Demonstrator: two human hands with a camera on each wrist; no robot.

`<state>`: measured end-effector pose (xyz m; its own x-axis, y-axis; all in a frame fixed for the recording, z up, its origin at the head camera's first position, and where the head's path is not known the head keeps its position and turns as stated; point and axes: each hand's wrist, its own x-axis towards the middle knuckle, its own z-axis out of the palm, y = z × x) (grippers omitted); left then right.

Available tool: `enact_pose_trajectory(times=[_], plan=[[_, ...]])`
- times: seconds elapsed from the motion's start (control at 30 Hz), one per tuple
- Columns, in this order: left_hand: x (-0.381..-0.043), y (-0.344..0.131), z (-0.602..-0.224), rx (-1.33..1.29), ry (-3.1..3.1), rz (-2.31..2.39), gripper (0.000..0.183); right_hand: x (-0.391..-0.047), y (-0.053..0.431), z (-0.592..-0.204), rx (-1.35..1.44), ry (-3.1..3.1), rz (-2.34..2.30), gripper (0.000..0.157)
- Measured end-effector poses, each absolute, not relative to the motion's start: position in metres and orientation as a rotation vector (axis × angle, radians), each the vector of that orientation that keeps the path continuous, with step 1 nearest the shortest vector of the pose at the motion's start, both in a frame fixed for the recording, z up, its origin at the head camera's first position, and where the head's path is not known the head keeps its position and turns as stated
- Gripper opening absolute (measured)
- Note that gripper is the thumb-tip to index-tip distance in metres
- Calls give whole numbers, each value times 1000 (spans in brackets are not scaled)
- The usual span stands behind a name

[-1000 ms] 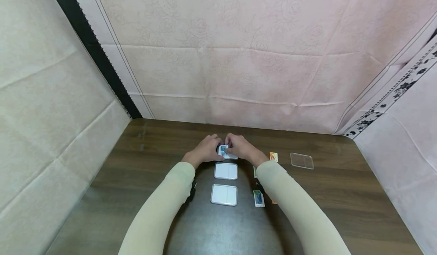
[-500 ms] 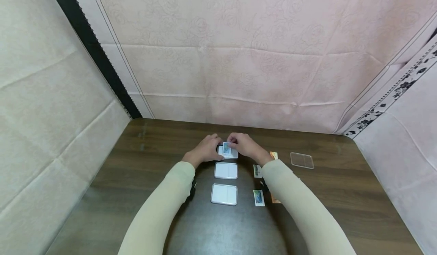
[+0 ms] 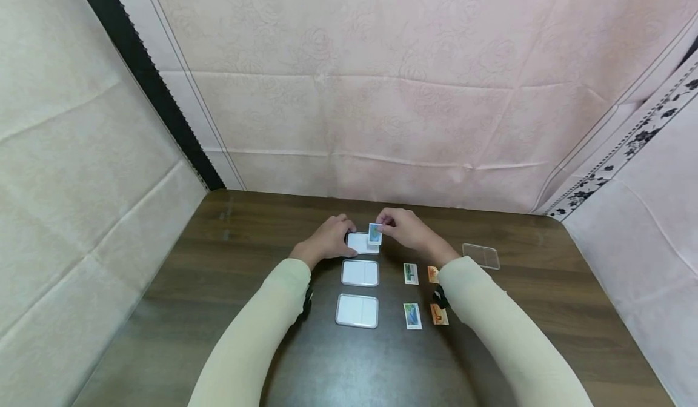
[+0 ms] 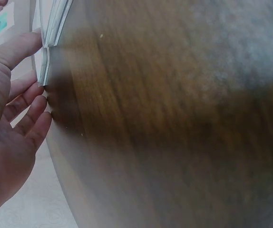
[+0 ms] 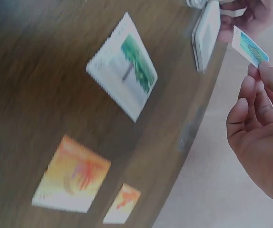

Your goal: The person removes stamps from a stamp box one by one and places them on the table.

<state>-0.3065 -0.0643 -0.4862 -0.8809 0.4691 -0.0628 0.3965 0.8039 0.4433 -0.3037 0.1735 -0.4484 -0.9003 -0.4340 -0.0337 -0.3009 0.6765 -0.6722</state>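
Pinched between thumb and fingertips of my right hand is a small blue postage stamp with a white perforated border. It is held up over the right end of a flat, white-filled clear plastic case. My left hand grips that case at its left end, thumb on the near side and fingers on the far side. The left wrist view shows the case's clear edge between thumb and fingers. In the right wrist view the blue stamp is apart from the case.
Two similar cases lie nearer me in a column. To their right rest a green stamp, a blue one and orange ones. A clear lid lies farther right, partly behind my right arm.
My right hand has lifted the blue stamp from over the case and moved it rightward, uncovering the white surface. The left hand has stayed on the case.
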Motion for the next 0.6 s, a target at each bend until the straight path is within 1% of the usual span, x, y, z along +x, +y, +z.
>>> enact_pose_trajectory(times=[0.2,0.6], plan=[[-305,-66,-487,674,2819,643,57,-301,189,-442,-604,2738,-999,8],[-305,-67,-486,698,2812,652,58,-299,221,-444,-600,2775,-942,6]])
